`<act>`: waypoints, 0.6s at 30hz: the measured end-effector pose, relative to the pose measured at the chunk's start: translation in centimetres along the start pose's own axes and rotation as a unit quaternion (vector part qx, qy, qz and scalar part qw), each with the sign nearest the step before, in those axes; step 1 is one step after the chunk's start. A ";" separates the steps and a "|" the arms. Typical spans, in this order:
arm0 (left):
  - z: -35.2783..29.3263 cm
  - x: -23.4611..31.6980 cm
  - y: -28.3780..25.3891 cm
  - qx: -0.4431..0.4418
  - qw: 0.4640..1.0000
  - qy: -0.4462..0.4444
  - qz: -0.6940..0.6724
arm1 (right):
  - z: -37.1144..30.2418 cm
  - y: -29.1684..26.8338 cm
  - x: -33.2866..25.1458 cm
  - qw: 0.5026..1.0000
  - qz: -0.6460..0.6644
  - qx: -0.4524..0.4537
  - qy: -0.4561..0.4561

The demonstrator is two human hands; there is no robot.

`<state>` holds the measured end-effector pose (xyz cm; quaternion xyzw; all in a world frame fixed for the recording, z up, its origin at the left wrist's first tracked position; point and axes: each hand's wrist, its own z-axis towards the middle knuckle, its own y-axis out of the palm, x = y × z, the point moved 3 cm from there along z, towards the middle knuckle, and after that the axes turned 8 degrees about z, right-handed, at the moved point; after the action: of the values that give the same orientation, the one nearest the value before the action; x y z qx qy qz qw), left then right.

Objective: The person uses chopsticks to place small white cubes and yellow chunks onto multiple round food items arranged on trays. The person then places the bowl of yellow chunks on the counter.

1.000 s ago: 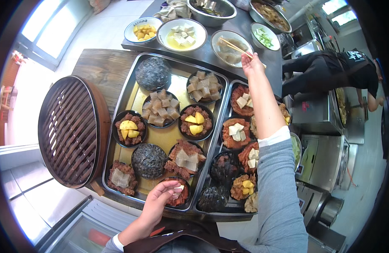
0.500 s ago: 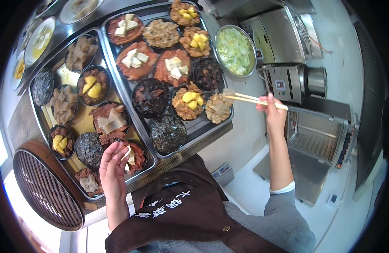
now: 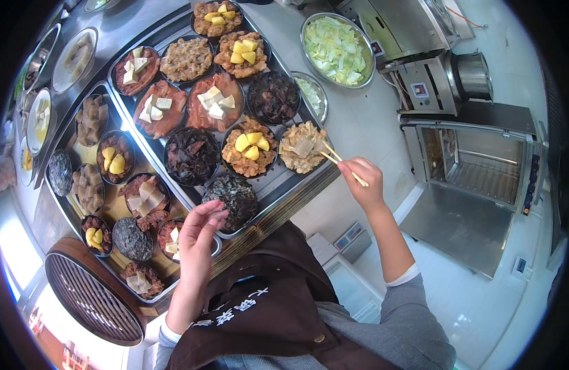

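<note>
My right hand [image 3: 363, 182] is closed around a pair of wooden chopsticks [image 3: 349, 168]. Their tips touch or hover at the right side of a dark bowl of pale battered-looking food [image 3: 300, 139], topped with translucent slices [image 3: 305, 147]. With its fingers bent and apart, my left hand [image 3: 201, 237] hovers by the front edge of the trays and seems to hold nothing. Closest to it are a bowl covered in dark flaky seaweed-like food [image 3: 232, 198] and a bowl of reddish meat with white cubes [image 3: 168, 235], partly hidden behind that hand.
Two metal trays [image 3: 189, 196] carry several filled bowls. A round slatted steamer [image 3: 93, 299] stands at the near left. On the right are a basin of chopped cabbage [image 3: 337, 52], a smaller bowl [image 3: 312, 95] and a steel cabinet with its door lowered [image 3: 460, 222].
The view has shifted. The chopsticks' tips, which held a translucent piece at the pale food's edge, now lie lower against it. My left hand has moved right, toward the dark flaky bowl.
</note>
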<state>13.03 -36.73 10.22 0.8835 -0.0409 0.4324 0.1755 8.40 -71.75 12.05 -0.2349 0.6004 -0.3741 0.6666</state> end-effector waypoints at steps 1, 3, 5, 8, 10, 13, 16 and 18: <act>0.3 -0.5 0.3 -0.006 1.000 0.002 0.020 | -0.3 0.2 -0.1 1.000 -0.009 -0.002 -0.025; 0.9 -1.0 1.3 -0.024 0.999 0.007 0.042 | -0.9 1.0 -0.9 0.997 -0.029 -0.006 -0.074; 1.5 -1.1 2.5 -0.053 0.997 0.009 0.058 | -2.2 2.1 -1.3 0.994 -0.056 -0.034 -0.093; 2.2 -1.2 4.0 -0.076 0.994 0.014 0.074 | -4.0 2.8 -2.0 0.989 -0.086 -0.062 -0.101; 2.8 -1.6 4.8 -0.084 0.990 0.032 0.109 | -4.9 2.8 -2.2 0.988 -0.095 -0.057 -0.107; 3.3 -1.5 6.3 -0.095 0.987 0.027 0.128 | -5.6 2.1 -2.3 0.995 -0.040 -0.040 -0.087; 3.4 -1.5 6.7 -0.097 0.988 0.025 0.119 | -5.3 0.9 -1.7 0.998 0.016 0.015 -0.056; 3.2 -1.5 5.8 -0.079 0.990 0.034 0.113 | -4.5 -0.1 -1.3 0.996 0.040 0.064 -0.040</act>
<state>13.18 -43.39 8.83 0.8412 -0.1687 0.4748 0.1963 4.00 -70.16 12.21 -0.1821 0.5572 -0.3751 0.7181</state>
